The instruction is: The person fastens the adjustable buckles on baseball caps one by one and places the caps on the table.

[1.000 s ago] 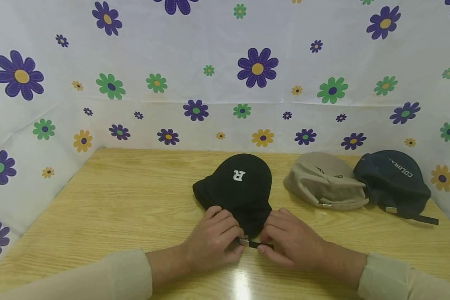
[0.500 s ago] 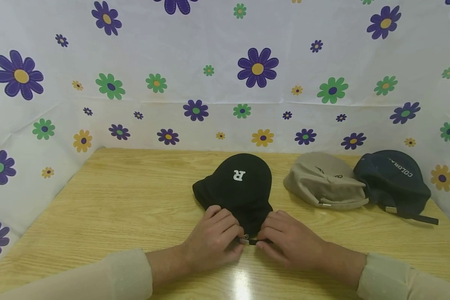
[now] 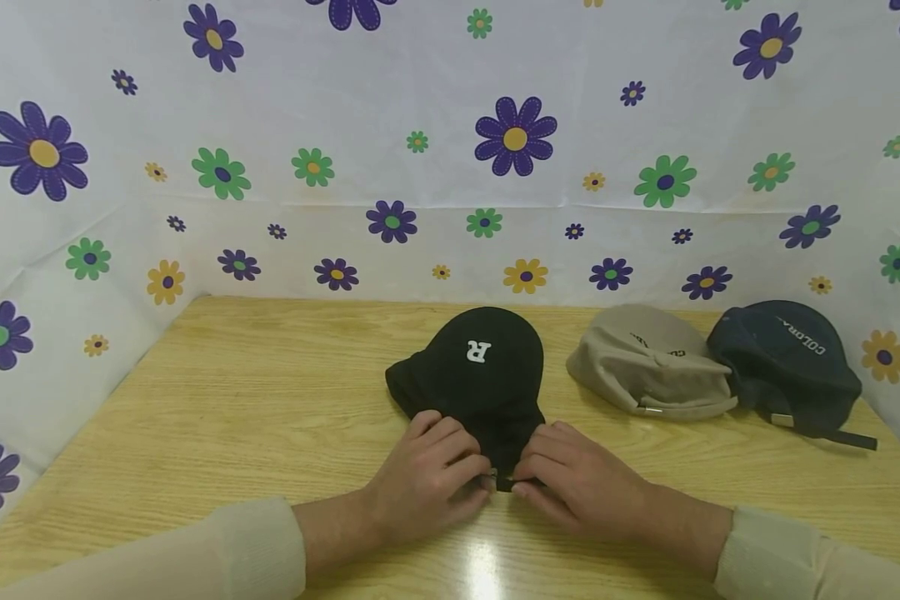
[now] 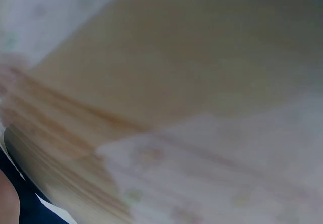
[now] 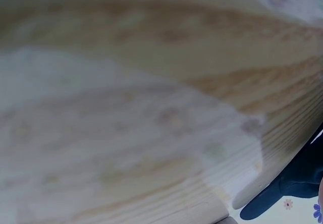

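A black cap (image 3: pixel 487 358) with a white letter R lies mid-table in the head view, its strap end toward me. My left hand (image 3: pixel 431 471) grips the left side of the strap, with the small metal buckle (image 3: pixel 492 481) at its fingertips. My right hand (image 3: pixel 573 479) pinches the strap on the other side. Only a short piece of black strap (image 3: pixel 505 484) shows between the two hands. Both wrist views are mostly the blurred tabletop, with a dark edge of cloth in a lower corner.
To the right on the wooden table (image 3: pixel 270 375) lie a beige cap (image 3: pixel 645 358) and a navy cap (image 3: pixel 787 362) side by side. The navy cap's loose strap (image 3: pixel 851 438) sticks out to the right. A flowered white cloth (image 3: pixel 435 100) stands behind the table.
The right hand has moved slightly left along the strap, and the visible gap between the hands has shortened. The left fingers now cover more of the buckle. The cap stays in place.
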Demonstrator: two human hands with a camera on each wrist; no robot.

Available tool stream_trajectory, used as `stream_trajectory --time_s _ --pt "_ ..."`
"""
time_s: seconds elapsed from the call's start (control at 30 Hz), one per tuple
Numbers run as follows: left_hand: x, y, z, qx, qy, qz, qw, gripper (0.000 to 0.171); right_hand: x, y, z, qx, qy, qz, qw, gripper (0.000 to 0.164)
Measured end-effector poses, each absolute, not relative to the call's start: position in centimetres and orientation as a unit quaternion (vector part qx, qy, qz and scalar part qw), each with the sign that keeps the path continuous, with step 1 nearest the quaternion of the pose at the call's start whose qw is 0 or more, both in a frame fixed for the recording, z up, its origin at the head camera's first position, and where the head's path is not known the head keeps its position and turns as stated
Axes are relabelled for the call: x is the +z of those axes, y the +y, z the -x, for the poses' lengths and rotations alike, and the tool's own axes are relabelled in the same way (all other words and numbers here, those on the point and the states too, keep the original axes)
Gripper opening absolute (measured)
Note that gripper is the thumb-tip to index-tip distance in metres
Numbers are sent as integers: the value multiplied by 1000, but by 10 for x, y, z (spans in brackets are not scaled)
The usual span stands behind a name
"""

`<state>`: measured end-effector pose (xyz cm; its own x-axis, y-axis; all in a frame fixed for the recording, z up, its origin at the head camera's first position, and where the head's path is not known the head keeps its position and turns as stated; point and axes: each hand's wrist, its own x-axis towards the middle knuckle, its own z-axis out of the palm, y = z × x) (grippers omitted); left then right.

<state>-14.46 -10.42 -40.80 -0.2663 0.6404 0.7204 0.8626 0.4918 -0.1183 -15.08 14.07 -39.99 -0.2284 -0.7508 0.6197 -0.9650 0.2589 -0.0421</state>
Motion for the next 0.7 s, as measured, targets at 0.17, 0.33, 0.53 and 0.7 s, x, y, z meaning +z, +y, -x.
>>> stream_trajectory --time_s 0.17,0.33,0.53,0.7 --pt "-408 -105 144 -150 -785 479 363 9 -400 140 152 216 -747 -571 265 16" --pt "-408 -105 144 -153 -784 479 363 10 -400 139 152 220 -739 -571 282 18" --pt "-408 -106 145 -153 -783 480 366 11 -400 138 153 228 -728 -572 301 21" --pt "-408 -105 145 -151 -782 478 370 12 -400 137 155 235 -720 -573 314 21"
